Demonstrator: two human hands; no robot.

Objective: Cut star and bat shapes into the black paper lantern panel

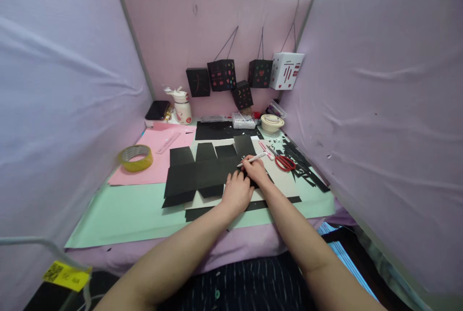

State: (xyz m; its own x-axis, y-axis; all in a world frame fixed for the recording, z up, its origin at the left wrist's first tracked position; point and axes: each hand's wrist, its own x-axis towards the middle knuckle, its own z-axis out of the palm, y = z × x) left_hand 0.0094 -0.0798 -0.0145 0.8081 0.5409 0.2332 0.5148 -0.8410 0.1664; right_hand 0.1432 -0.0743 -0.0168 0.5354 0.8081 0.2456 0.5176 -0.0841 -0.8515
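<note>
A black card sheet (208,176), cut and creased with flaps like an unfolded box, lies across a pale board (284,181). My left hand (238,190) rests flat on the card's right part, fingers spread. Just beyond it, my right hand (255,170) pinches a slim white pen-like tool (257,157), its tip pointing left at the card. I cannot make out whether that tip is a nib or a blade. Right of this hand lie red-handled scissors (285,163) and a pink-and-white cutter-like tool (266,152).
Yellow tape roll (136,158) and clear ruler (168,142) lie on pink paper (125,176) at left. Black offcuts (304,164) litter the right side. Behind stand a white bottle (183,107) and a cream round container (272,123). Decorated paper lanterns (222,74) hang along the back wall.
</note>
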